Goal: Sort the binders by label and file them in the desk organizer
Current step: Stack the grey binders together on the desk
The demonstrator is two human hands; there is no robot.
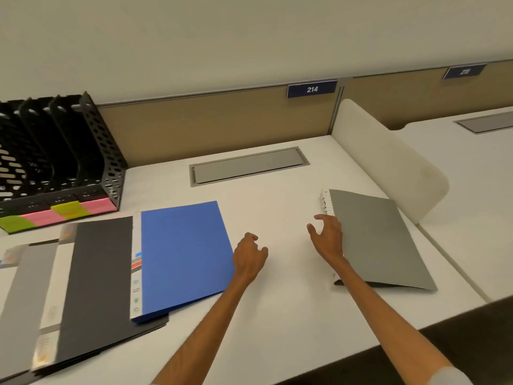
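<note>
A blue binder [183, 257] lies flat on the white desk [277, 315], overlapping a black binder [94, 279] and a grey binder [22, 295] to its left. A second grey binder [383, 240] lies apart at the right. My left hand [249, 257] hovers loosely curled at the blue binder's right edge, holding nothing. My right hand [327, 234] is spread open beside the right grey binder's left edge. The black mesh desk organizer [63, 151] stands at the back left, with pink and green sticky labels [61, 213] along its front.
A grey cable hatch [247, 165] is set into the desk at the back. A tan partition [222, 120] with a blue "214" plate [312, 89] runs behind. A white divider panel [388, 168] separates the neighbouring desk on the right.
</note>
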